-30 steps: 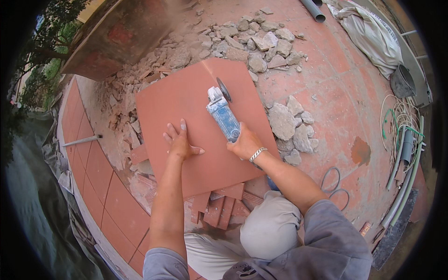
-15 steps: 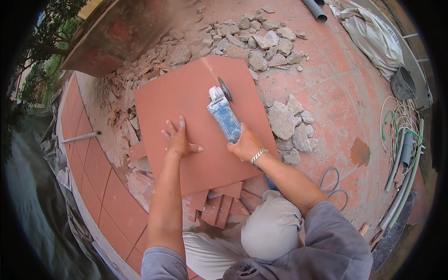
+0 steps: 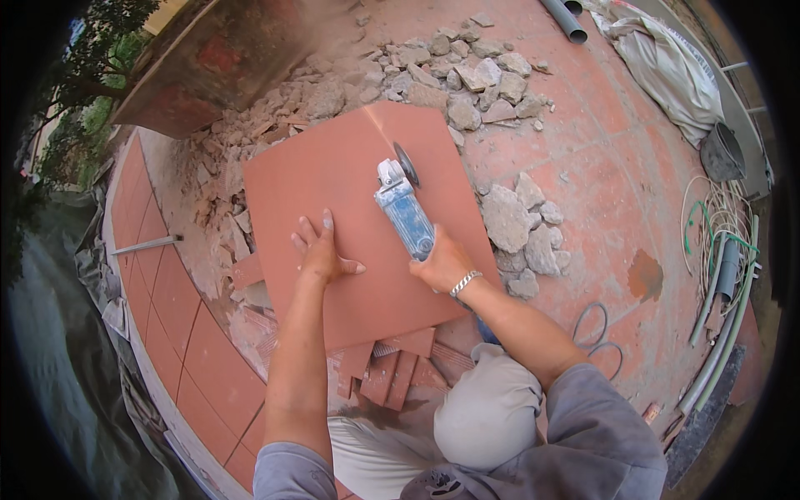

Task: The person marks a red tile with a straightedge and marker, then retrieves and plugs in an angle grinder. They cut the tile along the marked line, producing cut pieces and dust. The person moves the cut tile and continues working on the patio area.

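A large terracotta-coloured tile (image 3: 375,292) lies in front of me, with its far corners cut off at a slant. My right hand (image 3: 444,260) is wrapped round the rear of a blue angle grinder (image 3: 406,218) with a dusty grey head. The grinder's dark disc (image 3: 407,165) stands on edge against the tile, at the near end of a pale dusty line that runs to the far edge. My left hand (image 3: 322,254) rests flat on the tile with its fingers spread, left of the grinder.
Broken concrete rubble (image 3: 467,79) lies beyond the tile, and more chunks (image 3: 521,225) sit at its right. Cut tile strips (image 3: 392,371) are piled under the near edge. A cable (image 3: 596,333) loops on the floor. Pipes (image 3: 725,308), a bucket (image 3: 722,152) and a white sack (image 3: 658,71) stand right.
The grinder and my right hand have moved slightly nearer to me, and the pale line on the tile looks longer. My left hand stays at the same spot on the tile.
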A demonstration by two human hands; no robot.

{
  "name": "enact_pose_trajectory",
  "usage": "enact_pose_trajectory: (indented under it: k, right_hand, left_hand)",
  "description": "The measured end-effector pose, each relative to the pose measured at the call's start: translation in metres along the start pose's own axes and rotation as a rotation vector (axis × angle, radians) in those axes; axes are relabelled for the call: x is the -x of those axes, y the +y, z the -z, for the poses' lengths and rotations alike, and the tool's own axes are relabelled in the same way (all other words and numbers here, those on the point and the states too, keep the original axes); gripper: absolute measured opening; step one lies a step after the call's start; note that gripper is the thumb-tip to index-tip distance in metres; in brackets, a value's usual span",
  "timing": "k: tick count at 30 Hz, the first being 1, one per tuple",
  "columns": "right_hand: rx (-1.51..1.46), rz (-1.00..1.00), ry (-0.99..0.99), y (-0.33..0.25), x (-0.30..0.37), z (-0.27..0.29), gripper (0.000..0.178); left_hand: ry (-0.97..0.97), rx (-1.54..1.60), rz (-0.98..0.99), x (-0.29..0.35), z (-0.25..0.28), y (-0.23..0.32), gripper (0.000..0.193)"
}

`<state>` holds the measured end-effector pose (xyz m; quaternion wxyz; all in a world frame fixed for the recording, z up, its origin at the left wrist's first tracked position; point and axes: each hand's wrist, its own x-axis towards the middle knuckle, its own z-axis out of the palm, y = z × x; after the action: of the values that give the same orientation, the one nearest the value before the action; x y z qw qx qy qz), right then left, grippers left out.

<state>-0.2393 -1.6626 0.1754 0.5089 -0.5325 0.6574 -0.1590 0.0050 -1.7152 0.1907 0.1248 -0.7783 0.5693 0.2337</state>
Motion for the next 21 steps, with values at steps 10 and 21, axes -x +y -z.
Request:
enact_pose_trajectory:
  k: [10,21]
  right_hand:
    - [0.023,0.019,0.022,0.0006,0.0013,-0.0011,0.085]
    - [0.038,0.001,0.011,-0.0014,0.0021,-0.0010,0.084]
  left_hand:
    - [0.006,0.011,-0.010,0.0000,-0.0021,-0.0027,0.149]
    - [-0.013,0.007,0.013,0.0005,-0.0002,-0.0012,0.150]
